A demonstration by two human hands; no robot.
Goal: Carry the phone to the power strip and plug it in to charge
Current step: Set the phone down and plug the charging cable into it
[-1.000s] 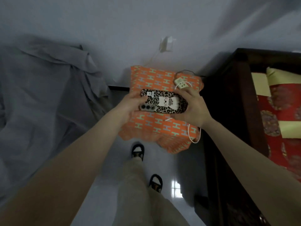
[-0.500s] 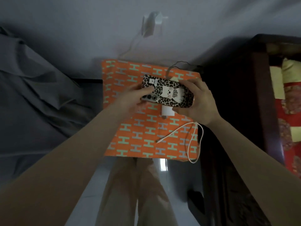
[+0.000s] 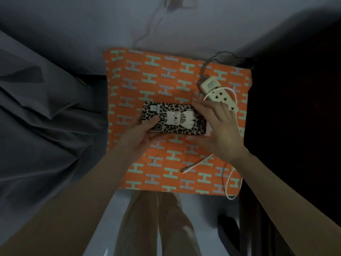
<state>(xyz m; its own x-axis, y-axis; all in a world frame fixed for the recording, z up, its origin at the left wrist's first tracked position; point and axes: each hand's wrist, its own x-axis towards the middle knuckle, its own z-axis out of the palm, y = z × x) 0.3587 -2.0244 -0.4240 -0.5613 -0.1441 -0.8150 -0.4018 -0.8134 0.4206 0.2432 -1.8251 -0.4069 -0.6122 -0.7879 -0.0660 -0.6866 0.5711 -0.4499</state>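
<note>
The phone (image 3: 173,119), in a leopard-print case with a white cat figure, lies face down and sideways low over the orange patterned cloth (image 3: 147,71). My left hand (image 3: 142,133) grips its left end, thumb on the case. My right hand (image 3: 217,130) holds its right end with fingers spread. A cream power strip (image 3: 217,93) lies on the cloth just beyond my right fingers. A white charging cable (image 3: 228,182) loops off the cloth's right edge, and its free plug end (image 3: 186,170) rests below the phone.
Rumpled grey bedding (image 3: 46,117) fills the left. Dark wooden furniture (image 3: 295,126) stands along the right. A grey cord (image 3: 147,32) runs up the wall to an outlet at the top edge. My legs show below, above the pale floor.
The view has closed in on the cloth-covered surface. Both hands have lowered the phone down toward the cloth, and the power strip, earlier hidden behind the phone, now shows.
</note>
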